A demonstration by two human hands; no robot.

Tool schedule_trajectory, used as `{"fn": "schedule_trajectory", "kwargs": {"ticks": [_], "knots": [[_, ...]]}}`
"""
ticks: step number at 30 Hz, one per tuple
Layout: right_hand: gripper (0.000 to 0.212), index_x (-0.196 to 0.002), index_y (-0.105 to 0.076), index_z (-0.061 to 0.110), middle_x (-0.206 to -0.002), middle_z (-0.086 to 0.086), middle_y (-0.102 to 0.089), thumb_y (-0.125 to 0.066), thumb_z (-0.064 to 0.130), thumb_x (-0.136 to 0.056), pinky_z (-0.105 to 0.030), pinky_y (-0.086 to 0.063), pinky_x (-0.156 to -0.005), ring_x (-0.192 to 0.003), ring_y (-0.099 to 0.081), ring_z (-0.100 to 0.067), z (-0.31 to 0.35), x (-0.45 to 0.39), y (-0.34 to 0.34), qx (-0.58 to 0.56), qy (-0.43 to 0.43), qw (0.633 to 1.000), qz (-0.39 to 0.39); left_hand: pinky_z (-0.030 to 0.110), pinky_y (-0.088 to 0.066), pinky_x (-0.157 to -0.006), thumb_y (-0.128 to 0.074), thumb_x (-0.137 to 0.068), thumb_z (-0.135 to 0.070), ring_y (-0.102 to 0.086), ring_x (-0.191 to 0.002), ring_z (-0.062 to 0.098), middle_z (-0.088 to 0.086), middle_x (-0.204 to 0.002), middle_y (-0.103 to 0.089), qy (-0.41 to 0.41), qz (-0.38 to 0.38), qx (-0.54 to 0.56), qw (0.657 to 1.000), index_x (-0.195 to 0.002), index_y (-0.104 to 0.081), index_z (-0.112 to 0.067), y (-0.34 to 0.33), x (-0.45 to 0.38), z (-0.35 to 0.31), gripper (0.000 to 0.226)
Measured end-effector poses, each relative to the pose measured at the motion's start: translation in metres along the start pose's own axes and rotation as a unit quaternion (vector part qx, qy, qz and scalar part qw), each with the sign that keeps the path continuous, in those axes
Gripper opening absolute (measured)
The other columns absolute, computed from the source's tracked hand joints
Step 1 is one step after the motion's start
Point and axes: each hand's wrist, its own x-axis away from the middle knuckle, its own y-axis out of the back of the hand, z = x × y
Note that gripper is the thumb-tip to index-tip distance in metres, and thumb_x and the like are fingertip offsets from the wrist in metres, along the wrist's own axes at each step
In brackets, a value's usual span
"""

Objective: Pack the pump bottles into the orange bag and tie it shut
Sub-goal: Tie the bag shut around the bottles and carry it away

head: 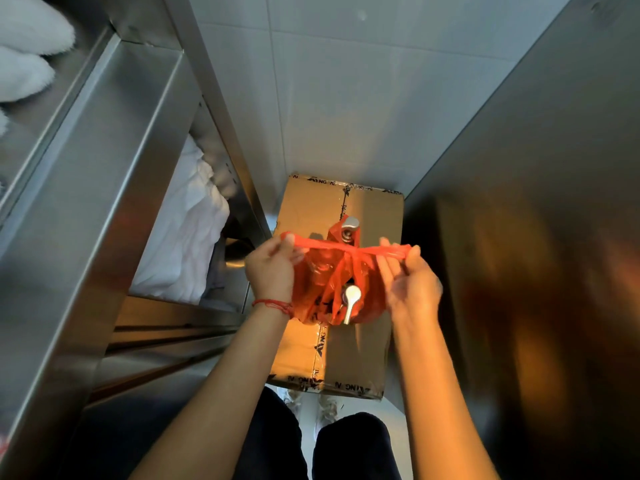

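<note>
The orange bag [332, 285] is seen standing on a taped cardboard box [367, 355], directly between the two hands. Its two handles have been drawn out sideways into one taut strip, crossed above the bag's mouth. The left handle end is pinched by the left hand [272, 268], whose fingers are curled round the twisted plastic at the upper left of the bag. The right handle end is hooked and held by the fingertips of the right hand [410, 278], the palm being turned upward and the thumb raised; that hand is somewhat blurred. A red thread bracelet [272, 304] is worn on the left wrist.

Two pump bottles are contained in the bag. The silver pump head [350, 227] of one is seen projecting from the bag's far side, beyond the stretched handles. The second pump head [350, 301] is seen projecting from the near side, below the handles and between the wrists, with its spout pointed toward the person. The bottle bodies are only dimly made out through the orange plastic.

To the left of the left hand, a stainless steel shelving unit [114, 188] is seen, with folded white cloth [187, 230] lying on a lower shelf. To the right of the right hand, a steel panel [540, 202] is seen. Beyond the hands, a pale tiled wall [346, 91] rises behind the box. Below the forearms, dark trousers [349, 448] are visible.
</note>
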Motion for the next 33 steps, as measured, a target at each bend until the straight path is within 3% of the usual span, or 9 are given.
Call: {"fn": "schedule_trajectory", "kwargs": {"ticks": [3,10,13,15,17,23,27,29,33], "knots": [[0.02,-0.078,-0.049,-0.003,-0.073,-0.019,-0.059,-0.041,0.004,-0.095,-0.048,-0.055,-0.073,-0.052,-0.068,-0.022,0.007,-0.011,0.017,-0.002,-0.008,0.999,-0.042,0.017,-0.056,-0.055,-0.054,-0.087,-0.006,-0.066,-0.051,0.006,0.011,-0.071,-0.064,0.074,-0.027,0.06,0.995,-0.095,-0.061,0.007,0.013,-0.006,0.006,0.016],[0.016,-0.08,-0.049,0.001,-0.072,-0.017,-0.059,-0.042,0.004,-0.095,-0.047,-0.053,-0.078,-0.062,-0.065,-0.026,0.014,-0.018,0.023,0.024,0.009,0.998,-0.064,0.016,-0.054,-0.052,-0.056,-0.087,-0.007,-0.067,-0.053,0.008,0.012,-0.073,-0.065,0.093,-0.049,0.095,0.99,-0.092,-0.062,0.001,0.016,-0.003,0.003,0.012],[0.02,-0.077,-0.052,0.003,-0.059,-0.011,-0.067,-0.043,0.006,-0.094,-0.029,-0.058,-0.055,-0.057,-0.069,-0.021,0.017,-0.008,0.023,0.089,0.064,0.994,0.014,0.02,-0.055,-0.058,-0.055,-0.087,-0.008,-0.067,-0.061,0.01,0.008,-0.072,-0.064,0.005,0.007,0.046,0.999,-0.081,-0.066,-0.008,0.019,-0.003,-0.007,0.012],[0.021,-0.075,-0.055,0.004,-0.055,-0.003,-0.069,-0.045,0.006,-0.094,-0.024,-0.056,-0.054,-0.061,-0.071,-0.019,0.024,0.0,0.023,0.137,0.111,0.982,0.073,0.032,-0.054,-0.071,-0.057,-0.085,-0.009,-0.064,-0.071,0.021,0.011,-0.073,-0.065,-0.087,0.079,-0.031,0.993,-0.077,-0.067,-0.013,0.019,0.001,-0.014,0.014],[0.02,-0.074,-0.058,0.006,-0.057,-0.001,-0.069,-0.049,0.007,-0.091,-0.023,-0.056,-0.057,-0.065,-0.071,-0.02,0.03,0.006,0.017,0.195,0.155,0.961,0.118,0.037,-0.051,-0.075,-0.061,-0.083,-0.012,-0.064,-0.075,0.023,0.01,-0.075,-0.068,-0.16,0.138,-0.087,0.974,-0.082,-0.07,-0.015,0.014,0.006,-0.024,0.01],[0.022,-0.067,-0.067,0.023,-0.064,0.006,-0.066,-0.064,0.006,-0.081,-0.035,-0.054,-0.072,-0.068,-0.063,-0.013,0.028,0.023,-0.009,0.412,0.301,0.844,0.163,0.005,-0.043,-0.058,-0.065,-0.076,-0.02,-0.06,-0.061,-0.012,-0.036,-0.064,-0.065,-0.249,0.255,-0.15,0.922,-0.088,-0.067,-0.037,-0.024,0.026,-0.041,0.021],[0.017,-0.069,-0.067,0.02,-0.073,0.007,-0.061,-0.068,0.006,-0.078,-0.018,-0.045,-0.072,-0.072,-0.057,-0.002,0.024,0.029,-0.012,0.455,0.405,0.768,0.198,0.008,-0.045,-0.057,-0.066,-0.078,-0.011,-0.059,-0.058,-0.01,-0.015,-0.066,-0.07,-0.221,0.277,-0.128,0.926,-0.087,-0.073,-0.017,-0.034,0.023,-0.036,0.013],[0.014,-0.071,-0.067,0.017,-0.075,0.004,-0.058,-0.069,0.004,-0.077,-0.018,-0.044,-0.072,-0.073,-0.055,-0.003,0.023,0.03,-0.012,0.447,0.423,0.764,0.195,0.009,-0.046,-0.059,-0.065,-0.079,-0.009,-0.059,-0.059,-0.009,-0.002,-0.073,-0.07,-0.204,0.291,-0.122,0.927,-0.091,-0.071,-0.016,-0.034,0.024,-0.035,0.016],[0.015,-0.072,-0.068,0.016,-0.076,-0.003,-0.057,-0.069,0.002,-0.076,-0.018,-0.044,-0.071,-0.073,-0.054,-0.004,0.022,0.033,-0.012,0.434,0.423,0.77,0.199,0.006,-0.045,-0.06,-0.063,-0.079,-0.003,-0.06,-0.063,-0.01,-0.003,-0.077,-0.069,-0.182,0.316,-0.102,0.926,-0.095,-0.068,-0.006,-0.033,0.028,-0.033,0.016]]}}
